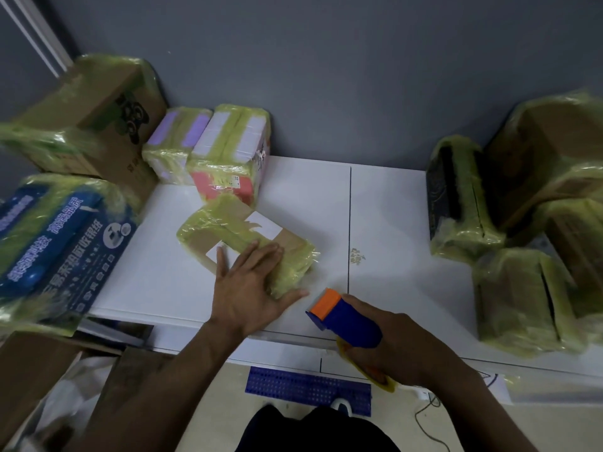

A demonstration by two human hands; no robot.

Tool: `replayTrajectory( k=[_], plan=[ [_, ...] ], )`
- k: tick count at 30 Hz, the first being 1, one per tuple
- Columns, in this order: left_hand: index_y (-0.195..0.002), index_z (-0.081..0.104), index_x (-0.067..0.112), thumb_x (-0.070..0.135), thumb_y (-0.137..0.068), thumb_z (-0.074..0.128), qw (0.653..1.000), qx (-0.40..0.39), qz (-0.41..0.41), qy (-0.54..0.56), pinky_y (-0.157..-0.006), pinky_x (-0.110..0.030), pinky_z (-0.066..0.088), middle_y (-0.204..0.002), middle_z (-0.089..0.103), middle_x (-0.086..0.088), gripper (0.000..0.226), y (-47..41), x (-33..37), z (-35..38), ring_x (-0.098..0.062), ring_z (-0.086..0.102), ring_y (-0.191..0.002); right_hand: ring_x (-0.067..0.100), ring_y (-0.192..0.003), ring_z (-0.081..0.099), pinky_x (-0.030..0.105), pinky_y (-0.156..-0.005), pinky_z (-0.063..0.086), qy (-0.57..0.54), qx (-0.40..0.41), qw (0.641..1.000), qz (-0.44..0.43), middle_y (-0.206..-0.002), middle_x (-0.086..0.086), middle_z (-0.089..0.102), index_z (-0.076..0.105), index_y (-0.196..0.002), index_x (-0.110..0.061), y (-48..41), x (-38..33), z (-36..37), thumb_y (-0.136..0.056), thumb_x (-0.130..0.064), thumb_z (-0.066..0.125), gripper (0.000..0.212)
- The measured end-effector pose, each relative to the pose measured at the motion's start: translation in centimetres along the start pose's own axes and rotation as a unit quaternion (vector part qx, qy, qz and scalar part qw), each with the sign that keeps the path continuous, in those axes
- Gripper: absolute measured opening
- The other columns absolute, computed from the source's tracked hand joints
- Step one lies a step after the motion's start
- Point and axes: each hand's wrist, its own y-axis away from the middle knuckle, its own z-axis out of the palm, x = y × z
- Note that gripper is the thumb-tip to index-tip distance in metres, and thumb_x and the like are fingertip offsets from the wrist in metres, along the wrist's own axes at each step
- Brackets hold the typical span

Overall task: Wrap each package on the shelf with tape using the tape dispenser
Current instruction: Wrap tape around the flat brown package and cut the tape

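A flat brown cardboard package (228, 230) with white labels and bands of yellow-green tape lies on the white shelf (385, 223), near its front edge. My left hand (251, 288) lies flat on the package's near end, fingers straight and spread. To its right, my right hand (401, 347) grips a blue tape dispenser (346, 316) with an orange front; it hovers at the shelf's front edge, just right of the package and not touching it. A yellow tape roll shows below my fingers.
Taped packages crowd both sides: a blue printed box (62, 243) and a large carton (94, 125) at left, pink-and-white boxes (228, 151) at the back, several wrapped boxes (522, 223) at right. A grey wall stands behind. A blue mat (306, 386) lies on the floor below.
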Motion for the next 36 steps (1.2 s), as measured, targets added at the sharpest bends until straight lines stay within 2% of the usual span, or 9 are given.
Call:
replayTrajectory(
  k=[5,7,9,13,17,25,28,31,36],
  plan=[
    [-0.144,0.055,0.029,0.079,-0.086,0.045,1.0,0.002,-0.019,-0.02,-0.12,-0.066,0.014,-0.15,0.052,0.014,0.077,0.2,1.1,0.4,-0.021,0.033,-0.15,0.011,-0.088,0.07,0.03,-0.083,0.059,0.01,0.019,1.0,-0.004,-0.106,-0.006,0.074,0.031,-0.137,-0.067,-1.0,-0.1,0.8,-0.089,-0.042,0.075,0.071],
    [-0.145,0.053,0.026,0.07,-0.092,0.047,0.999,-0.002,-0.008,-0.037,-0.118,-0.066,0.019,-0.152,0.051,0.011,0.07,0.3,1.3,0.6,-0.027,0.033,-0.15,0.012,-0.084,0.07,0.032,-0.081,0.06,0.014,0.018,1.0,-0.003,-0.102,-0.006,0.074,0.035,-0.133,-0.07,-1.4,-0.4,1.0,-0.086,-0.044,0.073,0.066],
    [-0.146,0.052,0.022,0.064,-0.096,0.047,0.999,-0.011,0.004,-0.052,-0.117,-0.066,0.023,-0.153,0.05,0.007,0.066,0.5,1.4,0.8,-0.031,0.034,-0.149,0.01,-0.082,0.069,0.033,-0.081,0.06,0.026,0.012,1.0,0.001,-0.099,-0.01,0.072,0.039,-0.137,-0.062,-2.0,-0.7,1.3,-0.084,-0.048,0.072,0.064],
    [-0.142,0.057,0.016,0.058,-0.094,0.038,0.996,-0.023,0.023,-0.079,-0.11,-0.069,0.032,-0.149,0.055,0.002,0.067,0.5,1.3,0.8,-0.036,0.043,-0.143,0.01,-0.08,0.069,0.038,-0.08,0.061,0.036,0.014,0.999,0.008,-0.093,-0.011,0.071,0.042,-0.133,-0.059,-3.2,-1.2,1.8,-0.076,-0.058,0.066,0.062],
    [-0.133,0.064,0.015,0.054,-0.094,0.049,0.995,-0.014,0.044,-0.086,-0.105,-0.069,0.037,-0.143,0.061,-0.001,0.058,0.7,0.9,0.5,-0.037,0.051,-0.137,0.01,-0.083,0.067,0.038,-0.08,0.061,0.048,0.014,0.999,0.009,-0.096,-0.014,0.069,0.04,-0.134,-0.058,-4.0,-1.7,2.3,-0.067,-0.069,0.06,0.071],
    [-0.132,0.065,0.017,0.055,-0.097,0.046,0.998,-0.004,0.028,-0.052,-0.101,-0.066,0.042,-0.136,0.065,0.0,0.055,0.1,0.8,-1.1,-0.037,0.058,-0.129,0.011,-0.072,0.066,0.027,-0.067,0.057,0.052,0.053,0.997,-0.019,-0.085,-0.007,0.069,0.051,-0.124,-0.048,-4.8,-2.5,3.0,-0.081,-0.042,0.073,0.049],
    [-0.13,0.066,0.016,0.053,-0.097,0.049,0.999,-0.011,0.024,-0.046,-0.102,-0.067,0.042,-0.134,0.067,-0.001,0.053,0.2,1.1,-1.4,-0.038,0.059,-0.128,0.009,-0.073,0.064,0.022,-0.066,0.053,0.077,0.056,0.995,-0.014,-0.086,-0.01,0.067,0.048,-0.129,-0.046,-4.8,-2.7,3.1,-0.08,-0.043,0.072,0.055],
    [-0.126,0.068,0.016,0.051,-0.096,0.051,0.999,-0.007,0.018,-0.044,-0.1,-0.069,0.043,-0.129,0.07,-0.002,0.049,0.3,1.6,-1.7,-0.038,0.061,-0.125,0.009,-0.075,0.064,0.029,-0.07,0.058,0.098,0.053,0.994,-0.004,-0.088,-0.01,0.066,0.044,-0.134,-0.049,-4.9,-2.7,2.9,-0.077,-0.043,0.072,0.064],
    [-0.124,0.069,0.015,0.053,-0.097,0.04,0.999,-0.019,0.003,-0.038,-0.1,-0.071,0.043,-0.126,0.071,-0.002,0.055,0.1,1.9,-2.2,-0.039,0.061,-0.124,0.01,-0.077,0.063,0.031,-0.071,0.058,0.142,0.046,0.989,0.002,-0.091,-0.012,0.063,0.04,-0.14,-0.044,-5.1,-3.2,2.5,-0.079,-0.039,0.075,0.07]
  ],
)
